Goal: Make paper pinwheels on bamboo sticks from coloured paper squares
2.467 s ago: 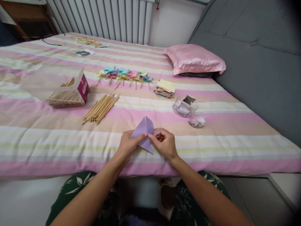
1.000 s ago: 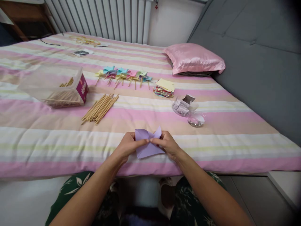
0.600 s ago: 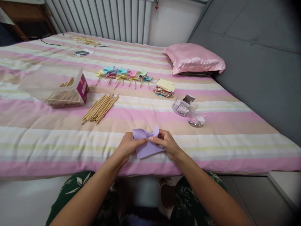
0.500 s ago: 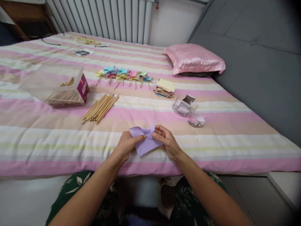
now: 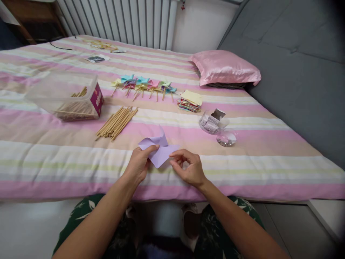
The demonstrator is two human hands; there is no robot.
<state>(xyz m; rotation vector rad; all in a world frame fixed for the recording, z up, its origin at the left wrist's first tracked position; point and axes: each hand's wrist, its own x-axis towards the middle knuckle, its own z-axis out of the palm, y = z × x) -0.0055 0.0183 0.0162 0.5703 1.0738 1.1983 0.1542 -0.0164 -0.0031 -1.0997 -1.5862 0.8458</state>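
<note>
A sheet of purple paper (image 5: 158,157), cut and with some corners folded toward its middle, is pinched between the thumb and fingers of my left hand (image 5: 138,163). My right hand (image 5: 190,168) is just right of the paper, its thumb and index finger slightly apart with nothing seen between them. Beyond my hands lies a bundle of thin wooden sticks (image 5: 117,123). Farther back is a row of coloured paper pinwheels (image 5: 142,81) on sticks, beside a stack of coloured paper squares (image 5: 190,101).
A clear plastic box (image 5: 63,95) holding more sticks stands at the left. To the right sit two small clear containers (image 5: 208,124) with small items in them. A pink pillow (image 5: 225,68) rests against the grey headboard (image 5: 291,82), and striped bedding (image 5: 258,169) covers the bed.
My right hand has let go of the purple paper and opened slightly. My left hand has shifted the paper a little left and away from me, and one folded flap now stands up.
</note>
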